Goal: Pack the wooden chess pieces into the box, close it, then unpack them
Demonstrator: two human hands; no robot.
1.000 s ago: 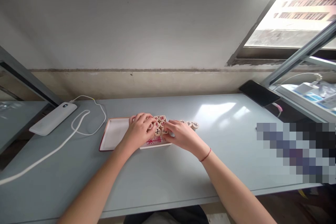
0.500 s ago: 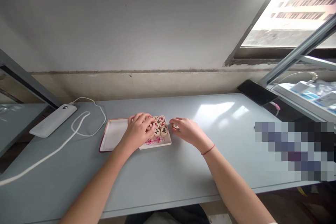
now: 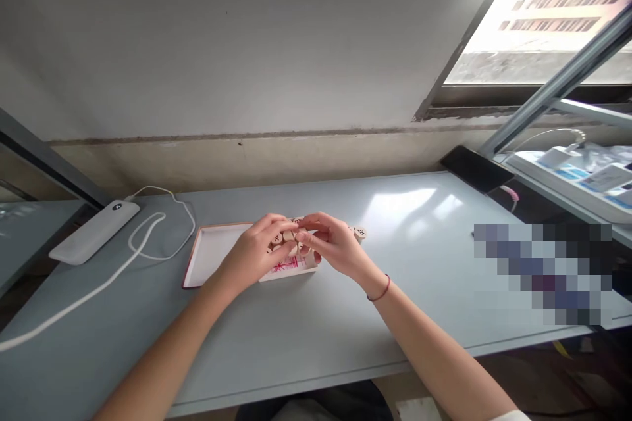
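Several round wooden Chinese chess pieces with painted characters lie in a shallow white box, partly hidden by my fingers. The box floor shows a pink-red printed pattern. My left hand reaches over the box from the left, its thumb and fingers curled around pieces. From the right, my right hand meets it above the box, thumb and fingertips closed at a piece that is mostly covered. Just beyond my right hand, another chess piece sits on the table.
An empty white tray-like lid with a red edge lies left of the box. A white power bank with a white cable is at the left. A dark phone and a power strip are at the right.
My right hand has moved left from the table beside the box to above it, meeting my left hand. A piece on the table at the right now shows. The view has shifted slightly.
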